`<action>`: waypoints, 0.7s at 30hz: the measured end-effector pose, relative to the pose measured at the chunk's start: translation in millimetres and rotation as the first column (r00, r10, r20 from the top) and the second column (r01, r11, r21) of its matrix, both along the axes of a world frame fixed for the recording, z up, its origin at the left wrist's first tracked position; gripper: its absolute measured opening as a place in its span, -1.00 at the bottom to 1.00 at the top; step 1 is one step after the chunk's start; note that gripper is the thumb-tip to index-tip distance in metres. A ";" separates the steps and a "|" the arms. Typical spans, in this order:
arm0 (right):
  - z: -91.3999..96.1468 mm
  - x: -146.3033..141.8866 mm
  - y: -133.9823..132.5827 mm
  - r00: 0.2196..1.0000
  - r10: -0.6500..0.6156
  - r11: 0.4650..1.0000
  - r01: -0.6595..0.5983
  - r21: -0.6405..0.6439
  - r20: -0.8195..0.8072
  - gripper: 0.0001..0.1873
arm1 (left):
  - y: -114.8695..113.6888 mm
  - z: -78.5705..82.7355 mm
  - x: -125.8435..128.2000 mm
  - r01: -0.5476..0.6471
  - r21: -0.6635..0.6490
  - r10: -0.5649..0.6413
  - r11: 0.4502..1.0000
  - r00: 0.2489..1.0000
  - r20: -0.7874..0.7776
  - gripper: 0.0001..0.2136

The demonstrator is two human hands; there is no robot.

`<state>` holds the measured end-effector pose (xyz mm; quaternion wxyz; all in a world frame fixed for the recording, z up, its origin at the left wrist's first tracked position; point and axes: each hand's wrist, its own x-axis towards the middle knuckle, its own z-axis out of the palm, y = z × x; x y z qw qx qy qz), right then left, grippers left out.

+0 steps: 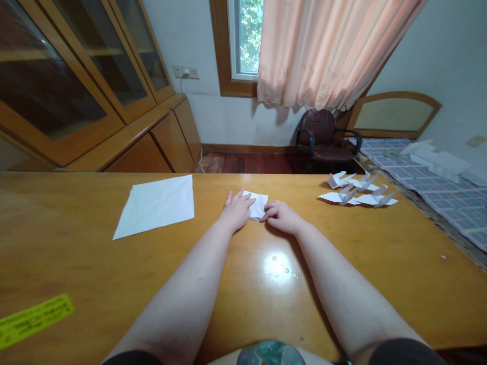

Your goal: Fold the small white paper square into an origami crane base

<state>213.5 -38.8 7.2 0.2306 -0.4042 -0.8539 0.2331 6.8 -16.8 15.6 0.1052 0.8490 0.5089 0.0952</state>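
A small square of folded white paper (259,205) lies on the wooden table, between my two hands. My left hand (236,212) rests over its left side with the fingers spread and lying flat, some of them pressing on the paper. At the paper's right edge is my right hand (283,217), its fingers curled in and gripping near the lower right corner. The folds under the fingers are partly hidden.
To the left lies a larger white paper sheet (158,208). Several folded paper cranes (344,196) stand at the table's far right. A yellow label (36,319) is at the lower left. Beyond the table (114,284) are a brown chair (321,132), cabinets and a bed.
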 end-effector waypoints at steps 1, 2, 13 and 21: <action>-0.8 0.1 0.1 1.000 -0.003 1.000 0.003 -0.001 -0.005 -0.64 | -1.6 1.8 0.9 0.043 -0.015 -0.043 0.999 0.999 -0.008 -0.57; -1.6 0.2 0.3 1.000 -0.005 1.000 0.005 -0.002 -0.010 -0.64 | -3.2 3.6 1.5 0.078 -0.030 -0.078 0.997 0.997 -0.009 -0.58; -4.8 -0.7 2.3 0.998 -0.036 0.999 0.035 -0.026 -0.059 -0.64 | -3.1 5.1 -2.6 0.066 0.069 -0.071 0.995 0.995 0.070 -0.46; -0.5 -3.2 -2.3 0.997 -0.070 0.998 0.070 -0.002 0.017 -0.66 | 9.8 -2.3 -10.4 -0.285 -0.025 0.286 0.958 0.947 0.145 -0.51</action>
